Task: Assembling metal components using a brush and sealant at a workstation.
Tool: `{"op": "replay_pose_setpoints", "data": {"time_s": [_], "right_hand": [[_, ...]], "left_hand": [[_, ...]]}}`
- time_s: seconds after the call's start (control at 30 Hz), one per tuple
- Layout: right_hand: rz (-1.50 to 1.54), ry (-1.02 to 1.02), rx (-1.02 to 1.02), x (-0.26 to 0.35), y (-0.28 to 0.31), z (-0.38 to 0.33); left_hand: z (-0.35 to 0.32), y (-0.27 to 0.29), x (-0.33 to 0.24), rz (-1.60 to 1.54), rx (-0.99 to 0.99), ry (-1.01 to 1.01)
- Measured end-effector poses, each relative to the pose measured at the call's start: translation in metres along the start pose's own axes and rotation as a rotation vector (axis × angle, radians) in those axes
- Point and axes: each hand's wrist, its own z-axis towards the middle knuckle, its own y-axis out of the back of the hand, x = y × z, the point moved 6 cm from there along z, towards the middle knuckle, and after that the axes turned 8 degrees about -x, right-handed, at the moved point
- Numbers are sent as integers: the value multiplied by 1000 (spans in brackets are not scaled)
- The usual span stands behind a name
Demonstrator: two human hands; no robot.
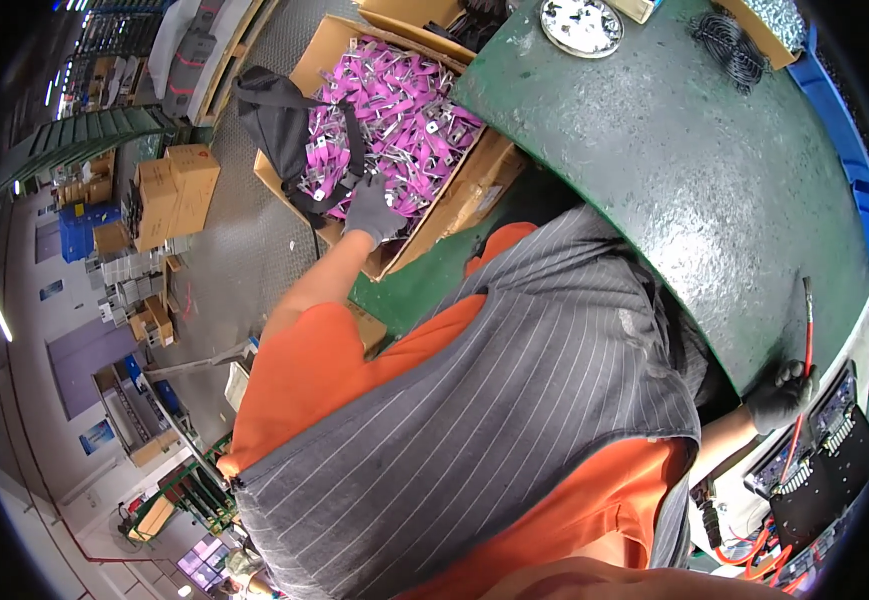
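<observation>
The pink-wrapped metal parts (399, 110) lie heaped in an open cardboard box (474, 195) that stands just beside the left edge of the green worktable (694, 170); the gloved left hand (371, 210) reaches into the near end of the heap, its fingers curled down among the parts, though whether they grasp one cannot be told; a black bag (279, 125) with a strap lies over the box's left rim, touching the parts; the gloved right hand (780, 395) sits at the near right edge of the worktable, fingers clenched around a red-handled tool (807, 340) that stands nearly upright from the fist; just beside that hand lies a black electronic board (819, 455) with rows of connectors, and red wires (749, 555) trail below it; at the far edge of the worktable rest a round metal plate (581, 25) and a black coiled cable (729, 50); stacked cardboard cartons (174, 190) stand on the floor well apart to the left.
</observation>
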Motion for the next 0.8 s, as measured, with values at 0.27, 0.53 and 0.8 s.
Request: {"op": "replay_pose_setpoints", "data": {"time_s": [0.27,0.53,0.8], "right_hand": [[15,29,-29,-2,-1,-1],[78,15,26,-4,8,2],[53,-20,47,-4,9,2]], "left_hand": [[0,1,8,-162,2,-15],[2,1,4,-154,-80,-57],[20,25,18,-465,48,36]]}}
